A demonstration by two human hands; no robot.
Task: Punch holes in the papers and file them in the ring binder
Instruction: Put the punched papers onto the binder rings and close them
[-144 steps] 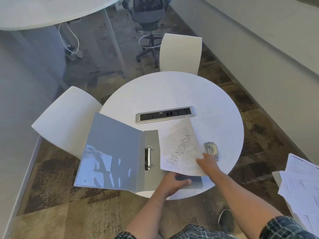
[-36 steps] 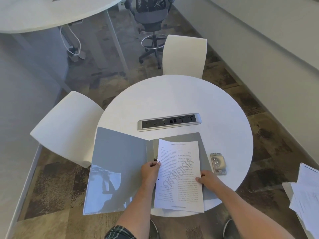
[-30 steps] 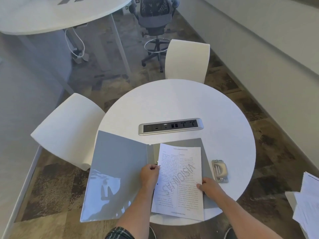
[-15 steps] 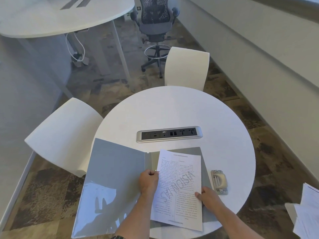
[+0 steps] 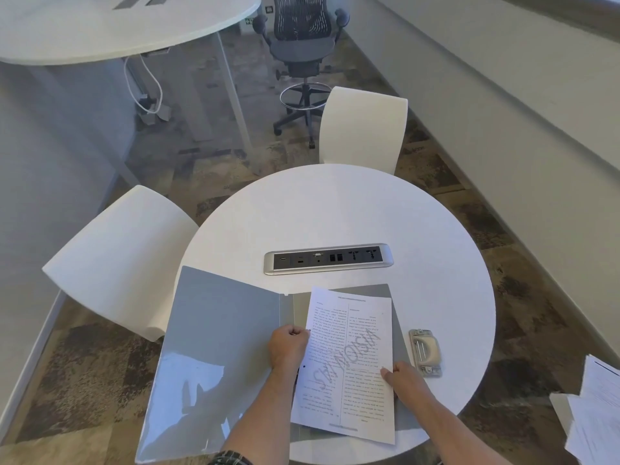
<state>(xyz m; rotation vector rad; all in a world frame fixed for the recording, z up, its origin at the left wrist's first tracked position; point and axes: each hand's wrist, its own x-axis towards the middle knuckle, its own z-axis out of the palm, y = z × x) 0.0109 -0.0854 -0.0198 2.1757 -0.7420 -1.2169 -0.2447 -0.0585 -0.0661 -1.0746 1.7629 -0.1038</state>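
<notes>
White and round, the table (image 5: 335, 209) carries an open grey ring binder (image 5: 214, 347) whose left cover overhangs the near edge. At its spine the left hand (image 5: 288, 347) is curled over the rings, pinching the left margin of a printed paper (image 5: 349, 360); the rings themselves are hidden. The right hand (image 5: 404, 380) presses flat, fingers loose, on the sheet's right edge, just beside the hole punch (image 5: 424, 352). Filing looks underway; next, the holes must seat on the rings before these are closed.

White printed paper sheet (image 5: 349, 360) now flat inside open grey ring binder (image 5: 214, 357), left hand (image 5: 288, 347) now on the rings, right hand (image 5: 402, 377) lower on the sheet.
</notes>
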